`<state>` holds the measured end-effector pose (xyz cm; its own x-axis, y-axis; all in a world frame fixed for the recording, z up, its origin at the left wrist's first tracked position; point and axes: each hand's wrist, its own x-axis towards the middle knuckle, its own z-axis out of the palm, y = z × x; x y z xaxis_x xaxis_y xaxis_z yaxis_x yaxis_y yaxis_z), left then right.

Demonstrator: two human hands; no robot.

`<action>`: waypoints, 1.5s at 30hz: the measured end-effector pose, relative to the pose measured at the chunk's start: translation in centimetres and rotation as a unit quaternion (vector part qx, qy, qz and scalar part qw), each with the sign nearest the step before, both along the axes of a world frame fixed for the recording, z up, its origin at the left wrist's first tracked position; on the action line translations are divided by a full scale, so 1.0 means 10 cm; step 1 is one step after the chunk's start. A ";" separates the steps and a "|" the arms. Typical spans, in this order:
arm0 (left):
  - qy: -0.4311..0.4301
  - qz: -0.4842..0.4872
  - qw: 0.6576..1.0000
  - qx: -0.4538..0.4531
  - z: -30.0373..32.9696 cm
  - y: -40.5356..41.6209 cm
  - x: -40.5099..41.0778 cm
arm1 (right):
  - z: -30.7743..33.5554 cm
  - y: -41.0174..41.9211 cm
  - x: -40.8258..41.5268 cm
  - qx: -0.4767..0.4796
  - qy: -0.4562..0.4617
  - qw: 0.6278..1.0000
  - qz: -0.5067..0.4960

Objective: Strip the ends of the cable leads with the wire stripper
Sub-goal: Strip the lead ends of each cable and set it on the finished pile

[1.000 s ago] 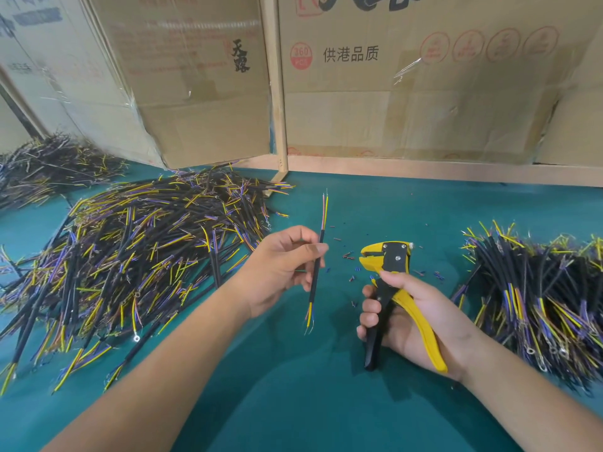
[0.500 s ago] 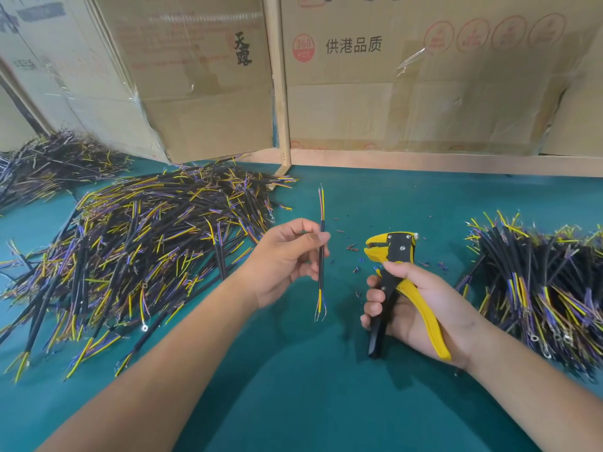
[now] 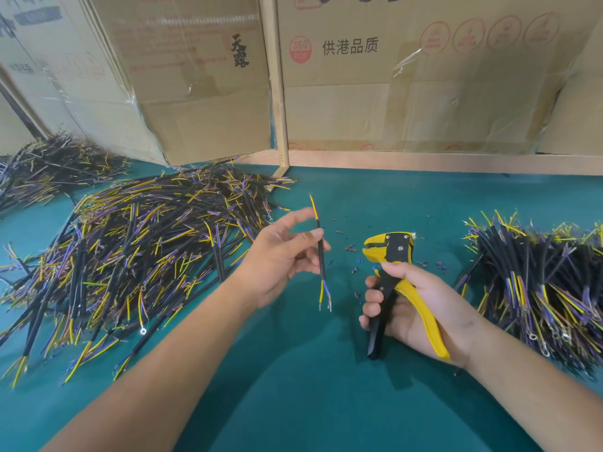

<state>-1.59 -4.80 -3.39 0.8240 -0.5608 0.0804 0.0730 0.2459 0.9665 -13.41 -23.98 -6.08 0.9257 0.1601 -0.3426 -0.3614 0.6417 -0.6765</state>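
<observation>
I hold one short black cable (image 3: 322, 262) upright over the green mat, between my two hands. My left hand (image 3: 280, 262) pinches its sheath between the thumb and a finger, while the other fingers spread out to the left. Yellow lead ends show at the cable's top. At its bottom hang yellow, blue and brown leads with bare tips. My right hand (image 3: 421, 308) grips the handles of the yellow and black wire stripper (image 3: 391, 247). Its jaws point up and left, a short way right of the cable and not touching it.
A big pile of cables (image 3: 137, 249) covers the mat on the left, with another pile (image 3: 49, 164) at the far left. A third heap (image 3: 538, 282) lies on the right. Small insulation scraps (image 3: 349, 247) dot the mat. Cardboard boxes (image 3: 424, 93) wall off the back.
My left hand's fingers have spread apart and the index finger has lifted. The cable's top now leans slightly left instead of right. The right hand and stripper have barely moved.
</observation>
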 end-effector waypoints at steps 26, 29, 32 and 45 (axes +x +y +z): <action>-0.189 0.053 0.980 0.028 -0.03 -0.12 -0.14 | -0.07 -0.03 0.04 0.014 0.001 1.000 0.013; -0.154 0.065 0.986 -0.017 0.02 -0.14 -0.18 | -0.13 -0.05 0.08 0.014 0.001 1.000 0.020; -0.032 0.034 0.995 -0.093 0.06 -0.12 -0.18 | -0.18 -0.07 0.11 0.021 -0.001 0.999 0.031; 0.118 0.067 0.973 -0.187 0.10 -0.10 -0.13 | -0.25 -0.13 0.16 0.023 0.006 0.999 0.036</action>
<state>-2.86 -5.75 -2.34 0.9076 -0.4158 0.0584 0.2253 0.5996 0.7680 -11.81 -25.27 -8.59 0.9070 0.2422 -0.3446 -0.4159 0.6446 -0.6415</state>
